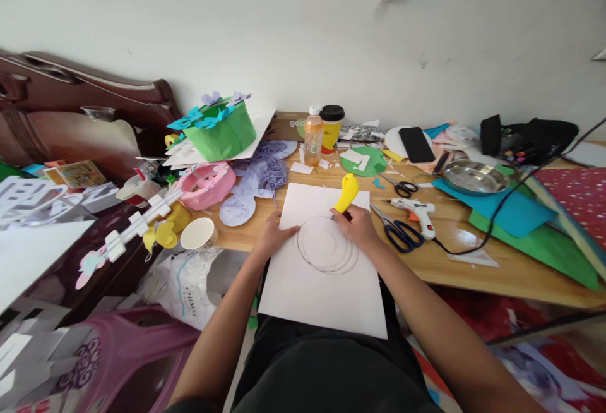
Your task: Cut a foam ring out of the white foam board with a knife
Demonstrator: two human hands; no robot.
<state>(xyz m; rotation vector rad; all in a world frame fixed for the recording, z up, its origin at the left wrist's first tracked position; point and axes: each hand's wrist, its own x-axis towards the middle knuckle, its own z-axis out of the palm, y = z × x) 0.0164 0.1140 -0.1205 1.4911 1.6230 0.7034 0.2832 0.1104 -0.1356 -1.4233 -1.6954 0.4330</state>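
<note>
A white sheet of paper or board (322,299) slants from the wooden table's edge toward my lap. Overlapping circles are pencilled on it around a smaller, faint ring. My left hand (275,235) grips the sheet's left edge, its thumb lying on top near the outer circle; the other fingers are partly hidden. In my right hand (358,227) is a yellow-handled utility knife (348,192), handle pointing up and away. Its tip is low at the upper right of the circles; whether it touches the sheet I cannot tell.
Dark-handled scissors (402,235) and a white glue gun (419,212) with a black cord lie to the right. Behind stand an orange drink bottle (313,138) and a lidded cup (332,132). A paper cup (199,233) and pink paper ring (207,187) are left.
</note>
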